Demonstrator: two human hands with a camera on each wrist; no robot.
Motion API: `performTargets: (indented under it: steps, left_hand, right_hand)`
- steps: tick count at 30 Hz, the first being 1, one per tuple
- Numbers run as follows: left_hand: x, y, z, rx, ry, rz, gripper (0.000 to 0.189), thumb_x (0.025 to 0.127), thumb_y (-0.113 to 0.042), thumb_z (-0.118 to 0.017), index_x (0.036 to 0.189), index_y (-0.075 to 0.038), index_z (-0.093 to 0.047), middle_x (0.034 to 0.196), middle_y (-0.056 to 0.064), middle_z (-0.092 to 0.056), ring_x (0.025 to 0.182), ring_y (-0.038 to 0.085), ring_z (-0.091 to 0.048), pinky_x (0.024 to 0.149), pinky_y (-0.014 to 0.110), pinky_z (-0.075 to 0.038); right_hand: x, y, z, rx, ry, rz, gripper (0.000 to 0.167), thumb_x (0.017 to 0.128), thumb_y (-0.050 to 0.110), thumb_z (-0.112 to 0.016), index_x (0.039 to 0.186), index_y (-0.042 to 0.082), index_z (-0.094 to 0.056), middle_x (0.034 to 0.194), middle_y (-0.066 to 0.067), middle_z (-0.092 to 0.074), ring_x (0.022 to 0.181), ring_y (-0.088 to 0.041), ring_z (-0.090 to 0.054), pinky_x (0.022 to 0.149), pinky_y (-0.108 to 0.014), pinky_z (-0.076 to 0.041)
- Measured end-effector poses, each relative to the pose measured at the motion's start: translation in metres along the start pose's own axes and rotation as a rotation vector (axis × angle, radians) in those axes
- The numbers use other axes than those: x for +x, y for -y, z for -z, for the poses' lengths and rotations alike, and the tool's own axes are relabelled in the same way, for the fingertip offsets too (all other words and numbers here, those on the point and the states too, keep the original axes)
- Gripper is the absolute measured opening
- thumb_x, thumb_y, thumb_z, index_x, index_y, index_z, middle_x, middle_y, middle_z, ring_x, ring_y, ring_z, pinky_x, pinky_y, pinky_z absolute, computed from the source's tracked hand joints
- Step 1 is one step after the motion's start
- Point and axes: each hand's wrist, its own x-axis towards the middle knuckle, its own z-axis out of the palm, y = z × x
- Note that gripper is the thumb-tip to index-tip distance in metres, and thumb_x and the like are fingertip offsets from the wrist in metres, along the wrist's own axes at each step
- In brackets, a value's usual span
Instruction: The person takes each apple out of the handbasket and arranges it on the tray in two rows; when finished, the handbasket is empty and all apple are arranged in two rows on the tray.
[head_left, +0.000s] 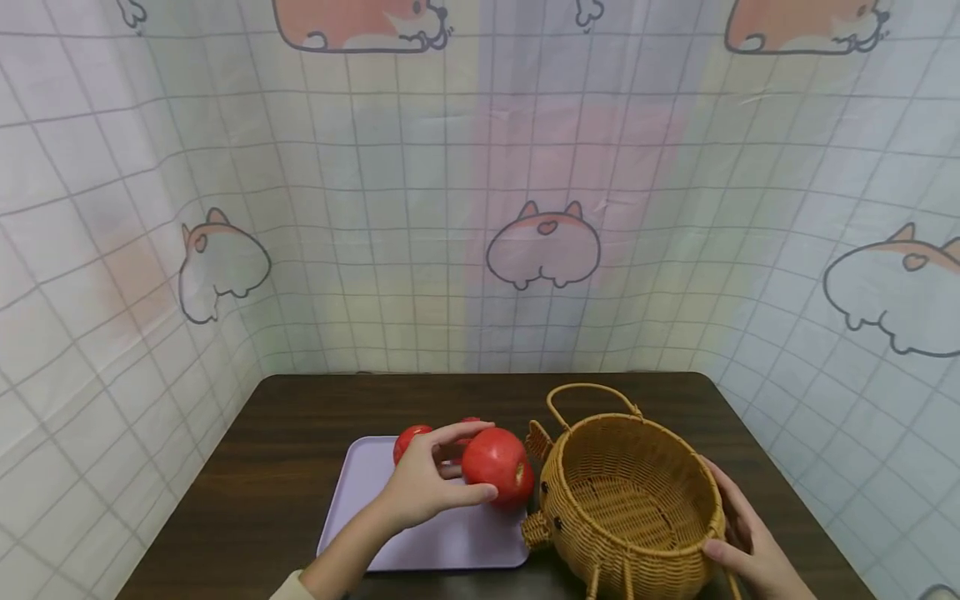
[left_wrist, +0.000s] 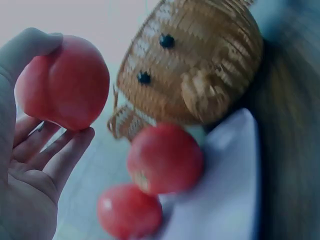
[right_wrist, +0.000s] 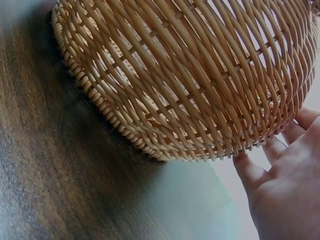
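My left hand [head_left: 431,483] grips a red apple [head_left: 487,454] between thumb and fingers, above the right part of a pale lilac tray [head_left: 442,542]. In the left wrist view, a second apple [left_wrist: 167,160] and a third apple [left_wrist: 129,212] lie below the held one. A round wicker basket [head_left: 630,554] with dark button eyes and a woven snout stands right of the tray. At the basket's right side, my right hand [head_left: 757,546] holds its wall, thumb at the rim and fingers around the outside. The basket's visible inside shows only its woven floor.
The basket's handle [head_left: 592,387] loops up at its far side, and more wicker strands hang at the near side. Everything stands on a dark wooden table [head_left: 285,417]. A patterned curtain [head_left: 375,250] encloses the back and both sides.
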Motion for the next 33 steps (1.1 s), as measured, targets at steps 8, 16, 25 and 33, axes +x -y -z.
performTargets:
  steps: [8,16,25,33]
  left_hand:
    - [-0.046,0.027,0.025,0.061,-0.119,-0.017,0.074,0.084,-0.010,-0.098,0.151,-0.015,-0.067,0.144,0.016,-0.070,0.120,0.022,-0.077,0.098,0.035,-0.067]
    - [-0.072,0.051,0.049,0.140,-0.121,0.061,0.074,0.084,-0.014,-0.098,0.151,-0.013,-0.066,0.147,0.020,-0.067,0.120,0.020,-0.077,0.100,0.035,-0.066]
    - [-0.084,0.074,0.061,0.181,-0.093,0.115,0.080,0.083,-0.018,-0.100,0.154,-0.008,-0.063,0.149,0.017,-0.067,0.116,0.014,-0.078,0.100,0.020,-0.060]
    - [-0.087,0.080,0.063,0.164,-0.085,0.100,0.081,0.083,-0.014,-0.099,0.154,-0.003,-0.061,0.152,0.023,-0.064,0.117,0.013,-0.077,0.101,0.017,-0.058]
  right_hand:
    - [-0.004,-0.002,0.001,-0.004,-0.008,0.042,0.090,0.105,-0.004,-0.052,0.180,0.015,-0.006,0.173,0.026,-0.026,0.146,0.011,-0.048,0.101,-0.025,-0.061]
    - [-0.003,-0.004,0.002,-0.030,-0.023,0.062,0.091,0.104,-0.006,-0.053,0.180,0.013,-0.007,0.172,0.028,-0.028,0.146,0.013,-0.047,0.101,-0.022,-0.060]
    - [0.002,-0.005,0.001,-0.046,-0.025,0.039,0.089,0.105,-0.004,-0.054,0.180,0.012,-0.008,0.170,0.029,-0.029,0.144,0.014,-0.048,0.102,-0.022,-0.059]
    - [0.002,-0.007,0.002,-0.054,-0.034,0.035,0.088,0.106,-0.005,-0.053,0.180,0.012,-0.008,0.170,0.031,-0.030,0.144,0.016,-0.047,0.102,-0.019,-0.058]
